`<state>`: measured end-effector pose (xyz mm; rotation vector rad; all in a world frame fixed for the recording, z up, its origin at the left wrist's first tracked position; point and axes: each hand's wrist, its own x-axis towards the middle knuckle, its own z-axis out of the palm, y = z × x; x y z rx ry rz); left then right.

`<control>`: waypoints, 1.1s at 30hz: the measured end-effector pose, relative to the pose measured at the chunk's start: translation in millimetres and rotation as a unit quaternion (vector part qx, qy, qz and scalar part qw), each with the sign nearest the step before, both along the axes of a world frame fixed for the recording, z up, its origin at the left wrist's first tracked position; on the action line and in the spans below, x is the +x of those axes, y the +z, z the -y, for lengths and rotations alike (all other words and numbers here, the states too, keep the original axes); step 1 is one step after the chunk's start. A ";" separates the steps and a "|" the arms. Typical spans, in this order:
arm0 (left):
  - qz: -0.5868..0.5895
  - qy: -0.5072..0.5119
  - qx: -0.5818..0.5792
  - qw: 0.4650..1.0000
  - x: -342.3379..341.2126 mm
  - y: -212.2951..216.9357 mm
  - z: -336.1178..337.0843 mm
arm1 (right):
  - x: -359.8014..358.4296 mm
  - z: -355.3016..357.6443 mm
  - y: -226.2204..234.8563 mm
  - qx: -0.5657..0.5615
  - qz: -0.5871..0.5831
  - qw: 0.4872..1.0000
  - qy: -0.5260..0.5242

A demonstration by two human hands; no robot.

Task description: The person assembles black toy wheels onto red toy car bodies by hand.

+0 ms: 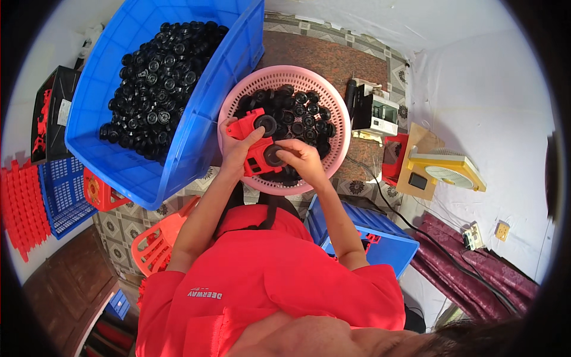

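A red toy truck body with two black wheels on its near side is held above the pink basket. My left hand is closed around its left side, the thumb lying by the upper wheel. At the lower wheel, the fingers of my right hand are pressed together against the rim. Below both hands, the round pink basket holds many loose black wheels. Part of that pile is hidden by the truck and my hands.
A large blue crate full of black wheels stands left of the basket. To the right are a small white-and-black device and a yellow fan. A blue bin with red parts sits by my right elbow; a red plastic chair is at left.
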<state>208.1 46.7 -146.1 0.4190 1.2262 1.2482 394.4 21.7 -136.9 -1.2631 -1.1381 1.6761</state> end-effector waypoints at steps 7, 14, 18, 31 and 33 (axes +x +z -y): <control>0.034 -0.032 -0.013 0.999 -3.9 33.2 -1.5 | 0.8 -7.6 7.9 -0.043 -0.138 0.989 0.043; -0.227 -0.166 0.211 0.936 -25.0 109.1 46.6 | -19.4 21.4 41.0 0.274 0.025 0.960 -0.050; -0.220 -0.153 0.216 0.939 -64.2 153.1 58.6 | -62.5 11.7 81.9 0.278 -0.063 0.958 0.025; -0.092 0.378 0.171 0.905 -573.5 248.3 -72.2 | -93.1 83.7 73.7 0.086 0.018 0.996 -0.011; -0.020 0.277 0.273 0.921 -642.1 238.0 -58.9 | -94.7 106.6 52.3 0.083 0.057 0.995 -0.016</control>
